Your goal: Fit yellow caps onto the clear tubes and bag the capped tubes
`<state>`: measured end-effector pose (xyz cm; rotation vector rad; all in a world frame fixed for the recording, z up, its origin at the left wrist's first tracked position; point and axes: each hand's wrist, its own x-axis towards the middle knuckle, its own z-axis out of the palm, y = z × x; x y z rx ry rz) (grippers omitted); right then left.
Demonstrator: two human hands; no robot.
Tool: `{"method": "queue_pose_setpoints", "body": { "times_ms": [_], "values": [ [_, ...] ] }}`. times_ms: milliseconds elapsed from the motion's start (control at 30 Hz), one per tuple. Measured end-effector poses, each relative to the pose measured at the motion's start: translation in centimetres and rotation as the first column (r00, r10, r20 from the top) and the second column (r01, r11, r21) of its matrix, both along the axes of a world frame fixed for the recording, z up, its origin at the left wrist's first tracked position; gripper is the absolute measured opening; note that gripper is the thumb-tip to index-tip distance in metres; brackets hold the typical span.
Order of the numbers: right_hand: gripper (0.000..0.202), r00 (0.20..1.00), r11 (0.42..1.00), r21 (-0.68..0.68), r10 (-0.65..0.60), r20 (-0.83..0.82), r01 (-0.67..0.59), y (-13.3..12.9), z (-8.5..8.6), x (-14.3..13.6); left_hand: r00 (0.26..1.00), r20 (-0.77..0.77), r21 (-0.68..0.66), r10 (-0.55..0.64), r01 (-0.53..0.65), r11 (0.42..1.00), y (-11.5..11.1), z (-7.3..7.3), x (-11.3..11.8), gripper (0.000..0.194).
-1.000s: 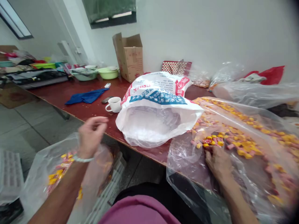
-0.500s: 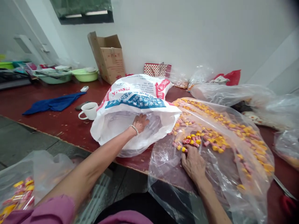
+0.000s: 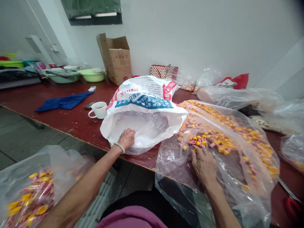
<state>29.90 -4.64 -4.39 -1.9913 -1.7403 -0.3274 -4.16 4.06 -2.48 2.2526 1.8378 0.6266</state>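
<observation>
My left hand (image 3: 127, 139) is at the near lip of a white printed sack (image 3: 142, 103), its fingers curled inward; whatever they hold is hidden. Inside the sack's mouth lie clear plastic pieces (image 3: 161, 122). My right hand (image 3: 204, 164) rests at the mouth of a clear plastic bag (image 3: 171, 161) spread on the table. Its fingertips are closed around a small pink tube with a yellow cap (image 3: 195, 150), only partly visible. Just beyond the fingers is a small group of red-and-pink tubes with yellow caps (image 3: 199, 141), and many more fill the bag behind.
On the dark red table (image 3: 78, 123) stand a white mug (image 3: 98, 110), a blue cloth (image 3: 65, 102) and a cardboard box (image 3: 120, 65). Another bag of yellow-capped tubes (image 3: 33, 193) is low at left. Red-handled scissors (image 3: 293, 205) lie at right.
My left hand has drawn back from deep inside the sack to its near lip. My right hand has shifted slightly right and nearer me. The whole view has turned a little left.
</observation>
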Motion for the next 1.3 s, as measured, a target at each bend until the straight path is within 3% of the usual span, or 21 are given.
{"method": "queue_pose_setpoints", "body": {
  "times_ms": [67,100,167,233,300,333,467,600,733,800,867,967,1033,1100,1167,1300],
  "values": [
    [0.033,0.968,0.997,0.072,0.032,-0.248,-0.015,-0.6,1.3,-1.1,0.999,0.036,0.007,-0.03,0.03,1.0,-0.9,1.3,0.2,0.023],
    [0.033,0.908,0.993,0.114,0.078,-0.411,-0.034,-1.0,2.1,-2.0,0.994,0.095,0.0,-0.063,0.063,0.998,-1.7,2.0,0.6,0.023],
    [0.034,0.663,0.977,0.194,0.205,-0.72,-0.091,-2.0,3.7,-4.5,0.929,0.329,-0.068,-0.171,0.204,0.977,-3.7,3.4,2.0,0.022],
    [0.034,0.329,0.956,0.25,0.289,-0.899,-0.156,-2.8,5.2,-7.4,0.74,0.63,-0.16,-0.237,0.422,0.892,-6.3,4.3,3.9,0.021],
    [0.032,0.085,0.937,0.272,0.296,-0.951,-0.218,-3.4,6.0,-10.0,0.545,0.817,-0.215,-0.187,0.59,0.778,-8.7,4.6,5.8,0.021],
    [0.031,0.005,0.927,0.283,0.293,-0.956,-0.247,-3.6,6.1,-11.1,0.486,0.862,-0.233,-0.145,0.635,0.737,-9.7,4.6,6.6,0.022],
    [0.028,-0.145,0.896,0.331,0.3,-0.943,-0.296,-4.1,5.5,-12.8,0.403,0.915,-0.27,-0.035,0.674,0.688,-11.4,3.6,8.3,0.022],
    [0.026,-0.178,0.901,0.324,0.283,-0.943,-0.288,-4.6,4.7,-12.7,0.364,0.931,-0.271,-0.008,0.707,0.653,-11.3,2.8,8.6,0.023],
    [0.023,-0.139,0.858,0.308,0.276,-0.951,-0.41,-5.3,4.3,-12.4,0.223,0.96,-0.281,0.171,0.724,0.63,-11.1,2.7,8.8,0.014],
    [0.024,-0.059,0.845,0.286,0.292,-0.955,-0.452,-5.6,4.0,-12.1,0.183,0.95,-0.308,0.254,0.697,0.648,-11.1,2.8,8.8,0.023],
    [0.028,0.07,0.84,0.242,0.313,-0.947,-0.486,-5.7,3.7,-11.7,0.19,0.946,-0.323,0.264,0.651,0.687,-11.0,2.8,8.8,0.036],
    [0.033,0.265,0.806,0.2,0.401,-0.877,-0.558,-5.8,3.3,-11.6,0.262,0.938,-0.342,0.226,0.599,0.724,-10.9,2.5,8.9,0.039],
    [0.037,0.352,0.795,0.196,0.455,-0.818,-0.574,-5.9,3.1,-11.7,0.317,0.924,-0.369,0.215,0.586,0.721,-10.9,2.3,9.0,0.039],
    [0.04,0.386,0.807,0.186,0.453,-0.803,-0.561,-5.9,3.0,-11.5,0.313,0.917,-0.392,0.247,0.593,0.703,-10.8,2.2,9.0,0.038],
    [0.039,0.372,0.825,0.19,0.429,-0.823,-0.532,-5.7,3.0,-10.9,0.252,0.909,-0.415,0.332,0.614,0.671,-10.6,2.2,8.9,0.039],
    [0.032,0.315,0.899,0.262,0.377,-0.871,-0.351,-4.8,3.1,-8.4,0.122,0.842,-0.425,0.526,0.75,0.506,-9.7,2.4,8.5,0.046]
  ]
}}
